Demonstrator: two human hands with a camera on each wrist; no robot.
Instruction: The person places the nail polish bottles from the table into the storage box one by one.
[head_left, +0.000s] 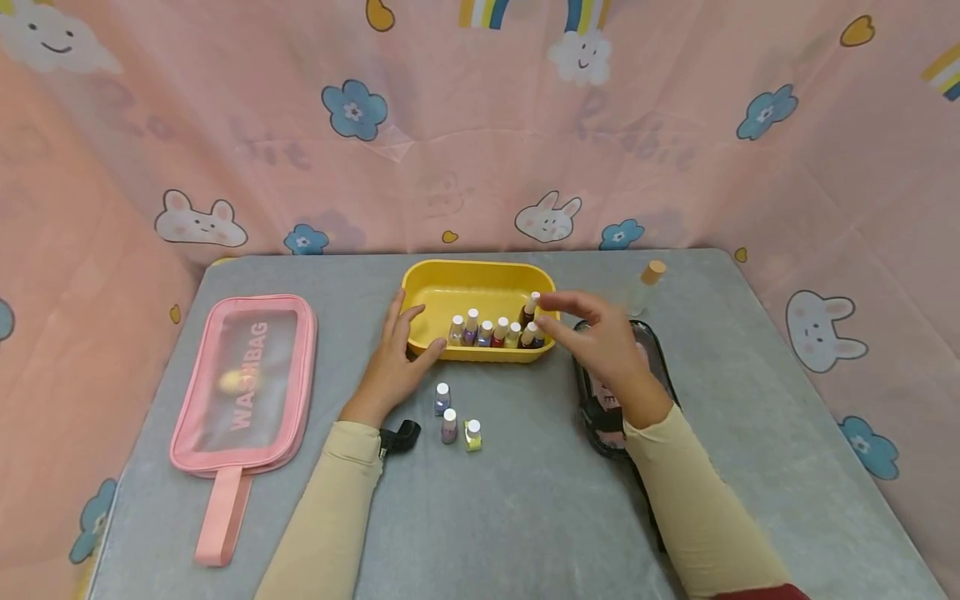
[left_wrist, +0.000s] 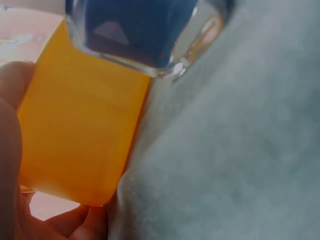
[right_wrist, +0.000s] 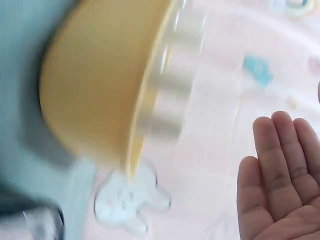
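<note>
Along the front wall of a yellow tray (head_left: 480, 268) stands a row of small white-capped nail polish bottles (head_left: 500, 333). A dark nail polish bottle (head_left: 528, 312) is just behind the row's right end. My left hand (head_left: 390, 367) grips the tray's left end, its thumb at the front rim. My right hand (head_left: 611, 346) hovers at the right end, fingers extended beside the dark bottle; the right wrist view shows an empty palm. Before the tray stand a blue bottle (head_left: 442, 402), a purple bottle (head_left: 449, 428) and a yellow bottle (head_left: 472, 437).
At left lies a pink-edged wash bag (head_left: 198, 417) with a yellowish thing inside. Partly under my right arm is a black-edged clear bag (head_left: 662, 360). Behind it, a clear bottle with an orange-brown cap (head_left: 653, 272) stands near the back edge.
</note>
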